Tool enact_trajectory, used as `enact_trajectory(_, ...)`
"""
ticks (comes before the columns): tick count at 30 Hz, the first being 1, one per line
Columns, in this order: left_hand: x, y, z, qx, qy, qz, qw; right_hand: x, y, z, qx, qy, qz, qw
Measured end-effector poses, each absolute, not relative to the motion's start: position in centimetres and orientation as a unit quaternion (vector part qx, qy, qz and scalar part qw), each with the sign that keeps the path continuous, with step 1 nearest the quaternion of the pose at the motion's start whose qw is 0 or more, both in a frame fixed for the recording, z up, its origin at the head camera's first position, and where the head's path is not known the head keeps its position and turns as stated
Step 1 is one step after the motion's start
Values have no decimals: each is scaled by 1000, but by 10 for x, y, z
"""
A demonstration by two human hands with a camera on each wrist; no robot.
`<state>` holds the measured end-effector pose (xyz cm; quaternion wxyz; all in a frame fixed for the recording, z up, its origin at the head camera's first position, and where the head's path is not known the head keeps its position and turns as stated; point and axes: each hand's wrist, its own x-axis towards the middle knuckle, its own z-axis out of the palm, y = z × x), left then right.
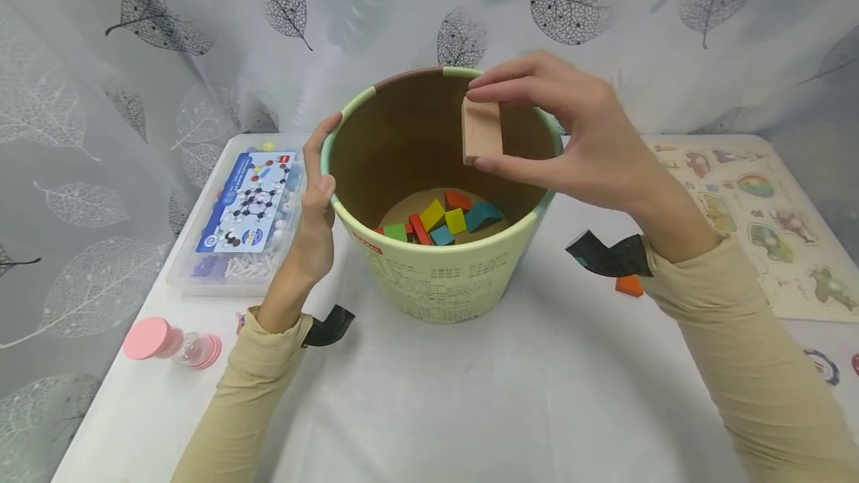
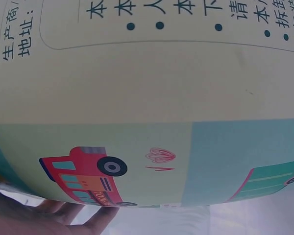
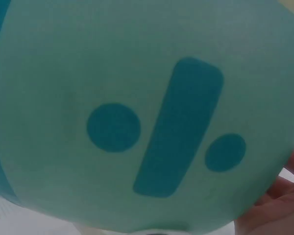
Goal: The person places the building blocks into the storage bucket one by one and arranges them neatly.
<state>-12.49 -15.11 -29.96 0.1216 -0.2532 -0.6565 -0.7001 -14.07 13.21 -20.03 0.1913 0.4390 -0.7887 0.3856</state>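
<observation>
A round paper bucket [image 1: 429,282] with a pale green printed outside and a brown inside stands on the table. My left hand [image 1: 315,229] grips its left rim; in the left wrist view, the fingers [image 2: 63,213] show at the lower left beside the printed wall. Over the bucket's right side, my right hand [image 1: 570,133] pinches a plain wooden block [image 1: 482,131] between thumb and fingers, holding it upright above the opening. Several coloured blocks [image 1: 432,215], red, yellow, green and blue, lie on the bucket's floor. The bucket's wall [image 3: 63,73] fills most of the right wrist view.
To the left lies a clear plastic case [image 1: 244,215] of molecule model parts. Nearer stands a pink hourglass [image 1: 171,343]. An orange block [image 1: 629,285] lies on the table by the right wrist. A wooden puzzle board [image 1: 758,222] lies at the right. Behind hangs a leaf-patterned curtain [image 1: 396,13].
</observation>
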Motion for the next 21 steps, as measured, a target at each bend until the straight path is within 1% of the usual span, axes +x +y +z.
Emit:
enact_trajectory(5, -125, -151, -299, -253, -656, -701, 120, -139, 131, -198, 451, -779, 395, 183)
enact_trajectory(12, -124, -151, -299, -253, -663, -694, 121, -133, 142, -188, 459, -777, 385, 195)
enact_trajectory(18, -124, -150, -298, -255, -663, -693, 123, -125, 170, -184, 429, -799, 369, 204)
enact_trajectory(21, -122, -150, -297, -253, -663, -692, 128, -123, 189, -193, 415, -780, 430, 186)
